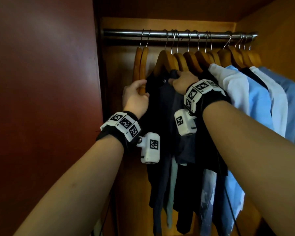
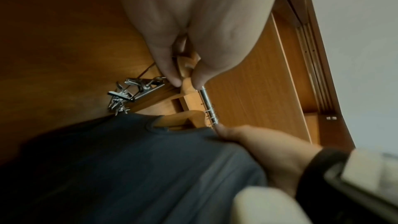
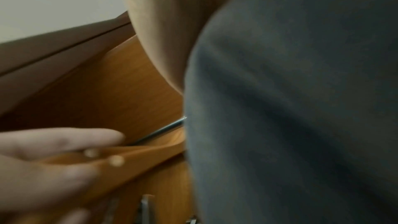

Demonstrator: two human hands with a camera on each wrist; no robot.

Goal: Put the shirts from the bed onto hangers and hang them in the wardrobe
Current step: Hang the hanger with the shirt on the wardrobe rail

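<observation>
In the head view my left hand (image 1: 140, 90) grips the lower arm of an empty wooden hanger (image 1: 143, 65), one of two that hang bare at the left end of the steel rail (image 1: 123, 33). The left wrist view shows its fingers (image 2: 170, 71) pinching that wood (image 2: 186, 84). My right hand (image 1: 181, 80) holds the shoulder of a dark grey shirt (image 1: 169, 116) on its own wooden hanger (image 1: 167, 60) on the rail. The same shirt (image 3: 290, 108) fills the right wrist view, with my left hand (image 3: 53, 151) on the empty hanger (image 3: 146, 152) beside it.
Several more hangers carry dark, white and light blue shirts (image 1: 259, 103) packed along the right half of the rail. The red-brown wardrobe door (image 1: 41, 99) stands close on the left. Metal trouser clips (image 2: 127, 94) dangle from the empty hangers.
</observation>
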